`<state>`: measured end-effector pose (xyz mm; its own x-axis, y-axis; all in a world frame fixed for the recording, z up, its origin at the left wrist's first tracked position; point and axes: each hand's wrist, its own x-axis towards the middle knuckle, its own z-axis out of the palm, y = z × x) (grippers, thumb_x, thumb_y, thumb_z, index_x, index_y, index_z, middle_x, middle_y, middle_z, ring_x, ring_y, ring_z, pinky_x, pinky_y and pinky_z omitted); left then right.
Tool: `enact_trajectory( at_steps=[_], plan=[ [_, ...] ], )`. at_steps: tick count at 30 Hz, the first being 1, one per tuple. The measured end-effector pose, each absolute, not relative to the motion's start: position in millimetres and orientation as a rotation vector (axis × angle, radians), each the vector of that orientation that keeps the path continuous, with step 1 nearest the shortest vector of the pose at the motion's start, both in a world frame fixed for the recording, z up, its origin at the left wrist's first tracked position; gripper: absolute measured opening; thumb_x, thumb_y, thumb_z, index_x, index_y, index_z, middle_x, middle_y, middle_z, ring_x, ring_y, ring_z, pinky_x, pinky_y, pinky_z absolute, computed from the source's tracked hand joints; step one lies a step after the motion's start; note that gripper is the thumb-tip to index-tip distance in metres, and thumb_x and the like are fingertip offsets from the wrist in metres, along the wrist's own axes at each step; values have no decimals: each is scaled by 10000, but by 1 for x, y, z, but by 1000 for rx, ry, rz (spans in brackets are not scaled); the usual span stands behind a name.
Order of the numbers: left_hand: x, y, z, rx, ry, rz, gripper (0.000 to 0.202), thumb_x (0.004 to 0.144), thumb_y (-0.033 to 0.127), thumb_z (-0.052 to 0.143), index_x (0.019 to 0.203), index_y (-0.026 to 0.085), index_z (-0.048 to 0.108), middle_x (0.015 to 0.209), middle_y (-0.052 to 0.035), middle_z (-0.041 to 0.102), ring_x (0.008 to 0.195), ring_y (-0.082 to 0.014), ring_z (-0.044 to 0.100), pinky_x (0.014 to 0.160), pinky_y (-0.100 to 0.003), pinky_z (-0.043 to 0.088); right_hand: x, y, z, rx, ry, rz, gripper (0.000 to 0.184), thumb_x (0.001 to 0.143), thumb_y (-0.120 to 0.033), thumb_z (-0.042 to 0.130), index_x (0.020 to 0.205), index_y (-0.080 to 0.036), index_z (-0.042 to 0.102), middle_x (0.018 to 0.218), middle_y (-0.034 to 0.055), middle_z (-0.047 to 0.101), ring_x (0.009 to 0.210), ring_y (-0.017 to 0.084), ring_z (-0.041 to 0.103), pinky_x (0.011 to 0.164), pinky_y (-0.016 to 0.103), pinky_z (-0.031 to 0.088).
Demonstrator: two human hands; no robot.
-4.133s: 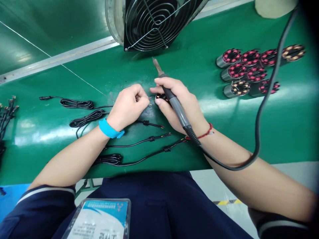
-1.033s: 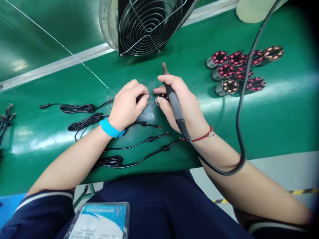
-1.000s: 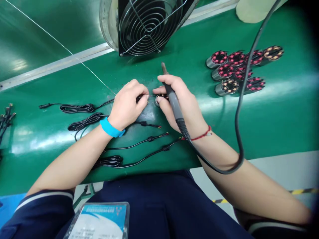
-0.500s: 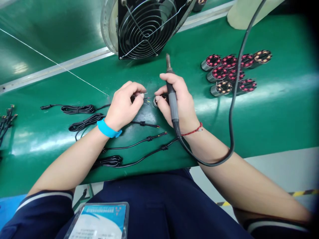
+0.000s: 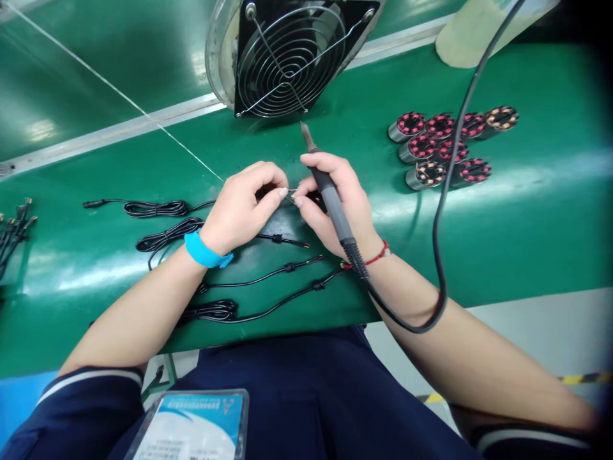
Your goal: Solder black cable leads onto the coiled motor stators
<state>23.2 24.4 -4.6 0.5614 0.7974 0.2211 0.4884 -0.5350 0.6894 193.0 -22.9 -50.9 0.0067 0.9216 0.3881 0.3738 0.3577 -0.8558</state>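
Note:
My left hand [image 5: 251,201], with a blue wristband, is closed in a pinch on thin solder wire, and a black cable [image 5: 204,205] leads in under it. The pale solder wire [image 5: 160,124] runs from the upper left down to this hand. My right hand [image 5: 342,201] grips a soldering iron [image 5: 338,214] against the palm, its tip pointing up and away. The right thumb and forefinger also pinch at fine wire ends [image 5: 292,197] between the hands. A motor stator [image 5: 317,199] is mostly hidden behind the right fingers.
A fan with a wire guard [image 5: 287,73] stands beyond my hands. Several wound stators [image 5: 421,147] stand at the right, behind the iron's hanging cord [image 5: 443,230]. Coiled black cables [image 5: 167,233] lie at the left and front. More cable ends [image 5: 16,233] lie far left.
My hands have come closer together, and the right thumb and forefinger now meet at the wire ends. The soldering iron has tilted, its tip swinging left.

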Motion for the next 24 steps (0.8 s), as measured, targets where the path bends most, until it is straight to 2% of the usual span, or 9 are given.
enact_trajectory(
  at_steps=[6,11,14,17,20,22,24],
  plan=[
    [21,26,-2,2239,906,653,103,863,167,554,783,183,616,791,4,641,764,-137,583,744,-290,490,196,-24,-48,-1164,-1498,761,456,857,-295,628,1284,-297,468,839,-26,646,748,166,635,811,400,573],
    [22,26,-3,2299,904,573,106,854,191,556,776,179,627,787,-8,631,748,-143,571,713,-293,472,196,-24,-47,-1181,-1580,693,433,864,-282,608,1276,-306,477,925,-8,673,834,186,665,937,452,552],
    [24,24,-5,2300,958,586,108,823,154,534,752,177,612,788,-10,627,744,-142,564,723,-301,477,198,-25,-44,-1214,-1599,608,407,871,-279,600,1267,-312,508,909,-5,694,930,212,675,1000,483,524],
    [28,22,-8,2294,1003,595,121,786,116,514,713,177,589,781,-11,616,745,-143,562,728,-310,487,204,-33,-35,-1294,-1499,567,362,910,-271,569,1271,-285,547,897,6,713,926,206,697,960,457,551],
    [30,21,-12,2304,1047,583,121,768,107,511,687,182,561,780,-14,605,751,-148,559,728,-321,498,212,-50,-24,-1375,-1437,539,349,931,-266,566,1279,-285,581,1082,33,721,830,185,716,857,428,588],
    [31,21,-13,2312,1069,582,122,763,101,515,678,185,543,775,-17,596,746,-151,557,727,-328,504,216,-64,-20,-1368,-1458,463,327,914,-274,608,1239,-305,621,1170,39,707,845,197,712,835,435,589],
    [31,21,-14,2316,1078,572,130,766,96,520,674,187,529,773,-22,592,745,-158,562,725,-336,509,217,-77,-23,-1353,-1462,379,290,893,-275,638,1179,-319,654,1071,34,730,854,213,700,803,430,588]
  ],
)
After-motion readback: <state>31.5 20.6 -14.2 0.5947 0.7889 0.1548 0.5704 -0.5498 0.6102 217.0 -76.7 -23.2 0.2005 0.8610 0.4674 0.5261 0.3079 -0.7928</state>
